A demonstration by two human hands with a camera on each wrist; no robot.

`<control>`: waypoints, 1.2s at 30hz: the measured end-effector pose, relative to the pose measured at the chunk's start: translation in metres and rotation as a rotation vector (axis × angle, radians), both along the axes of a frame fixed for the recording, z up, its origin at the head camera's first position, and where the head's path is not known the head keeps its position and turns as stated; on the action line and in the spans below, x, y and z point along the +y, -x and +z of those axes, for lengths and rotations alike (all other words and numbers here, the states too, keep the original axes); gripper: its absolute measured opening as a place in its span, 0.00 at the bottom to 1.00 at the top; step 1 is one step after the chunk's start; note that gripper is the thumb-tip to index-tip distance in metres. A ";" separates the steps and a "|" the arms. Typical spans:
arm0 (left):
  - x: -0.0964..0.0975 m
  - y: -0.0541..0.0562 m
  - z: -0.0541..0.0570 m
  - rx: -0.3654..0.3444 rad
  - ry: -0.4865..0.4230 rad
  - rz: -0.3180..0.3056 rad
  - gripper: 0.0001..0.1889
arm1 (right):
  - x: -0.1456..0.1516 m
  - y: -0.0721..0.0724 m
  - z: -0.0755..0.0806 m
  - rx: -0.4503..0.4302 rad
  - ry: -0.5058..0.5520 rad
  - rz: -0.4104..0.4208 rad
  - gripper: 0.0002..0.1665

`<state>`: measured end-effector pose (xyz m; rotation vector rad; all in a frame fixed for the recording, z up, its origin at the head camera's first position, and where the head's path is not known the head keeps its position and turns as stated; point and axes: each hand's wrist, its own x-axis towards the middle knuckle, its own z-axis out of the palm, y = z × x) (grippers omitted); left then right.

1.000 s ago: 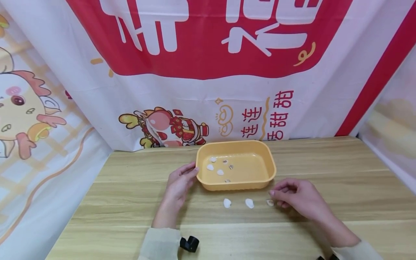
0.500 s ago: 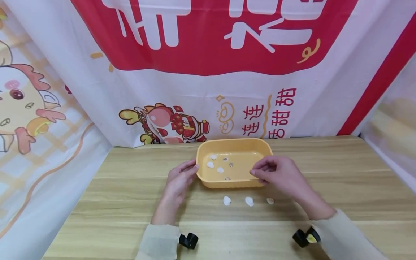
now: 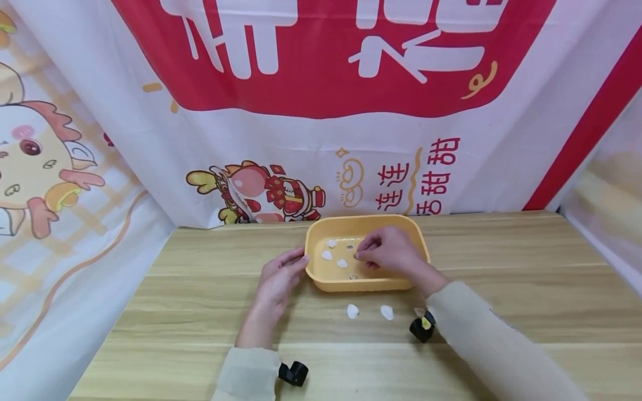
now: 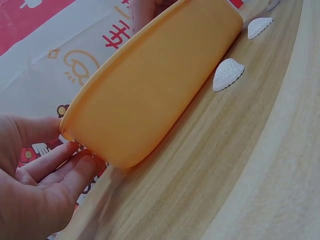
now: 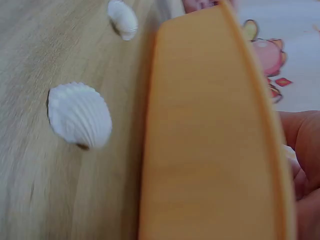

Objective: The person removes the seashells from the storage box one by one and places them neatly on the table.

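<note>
A yellow plastic basin [image 3: 371,285] stands on the wooden table with several small seashells inside, among them a white seashell [image 3: 342,263]. At its left end, my left hand [image 3: 279,278] holds the wall, thumb at the rim and fingers against the outside. My right hand [image 3: 391,250] reaches over the front rim into the basin, fingertips together near the shells. Whether it pinches one is hidden. In front of the basin lie a white ribbed seashell [image 5: 80,115], another white seashell [image 4: 228,75] and a smaller one [image 3: 419,312] partly behind the right wrist's camera.
A printed cloth [image 3: 251,128] hangs behind the table's back edge, close to the basin. More cloth hangs at the left and right. Black wrist cameras sit at both cuffs, the left one [image 3: 293,373] just above the tabletop [image 3: 175,334].
My right hand has left the small shell at the right of the front row and moved up and leftward into the basin. My left hand stays at the basin's left end.
</note>
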<state>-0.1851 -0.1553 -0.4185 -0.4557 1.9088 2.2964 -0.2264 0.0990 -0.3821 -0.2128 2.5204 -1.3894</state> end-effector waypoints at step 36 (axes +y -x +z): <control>0.000 0.000 -0.002 -0.011 0.009 0.007 0.23 | -0.045 0.026 -0.024 -0.069 -0.143 0.028 0.08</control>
